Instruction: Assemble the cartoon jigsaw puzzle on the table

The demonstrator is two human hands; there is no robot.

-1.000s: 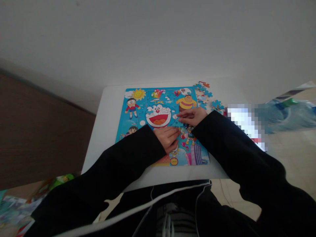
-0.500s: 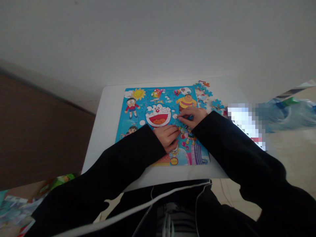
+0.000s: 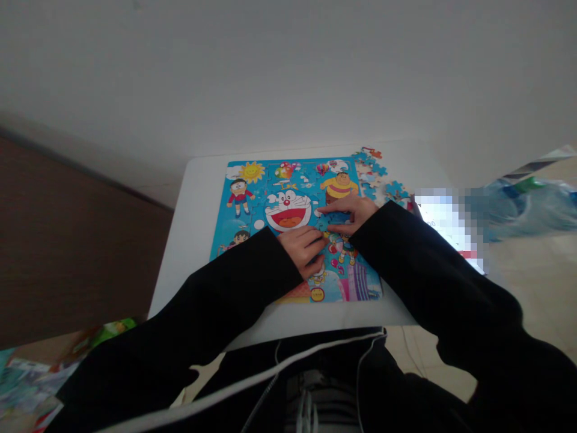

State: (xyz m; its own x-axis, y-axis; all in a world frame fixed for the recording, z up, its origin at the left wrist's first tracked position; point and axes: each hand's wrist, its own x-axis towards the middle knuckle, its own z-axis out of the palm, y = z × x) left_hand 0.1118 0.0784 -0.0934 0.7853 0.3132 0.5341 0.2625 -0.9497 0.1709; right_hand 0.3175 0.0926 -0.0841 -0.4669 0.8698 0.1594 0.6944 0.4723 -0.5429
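Note:
A blue cartoon jigsaw puzzle [image 3: 238,231] lies flat, with a large white-faced cat character in its middle. My left hand [image 3: 304,248] rests on the puzzle just below that face, its fingers stretched out and slightly curled at the tips. To its upper right, my right hand [image 3: 354,211] touches the puzzle with thumb and index finger spread apart. Between those fingertips is a patch of blue puzzle surface. Part of the lower picture is hidden under my left hand and sleeve.
Loose puzzle pieces [image 3: 395,191] lie beside the puzzle's upper right edge on the white table [image 3: 180,240]. A phone with a blurred, lit screen [image 3: 444,225] stands at the right. Behind the table rises a pale wall [image 3: 288,78]. A white cable [image 3: 270,370] crosses below.
My right thumb and index finger were pinched close together and have now parted, the thumb dropping lower. My left hand has hardly moved.

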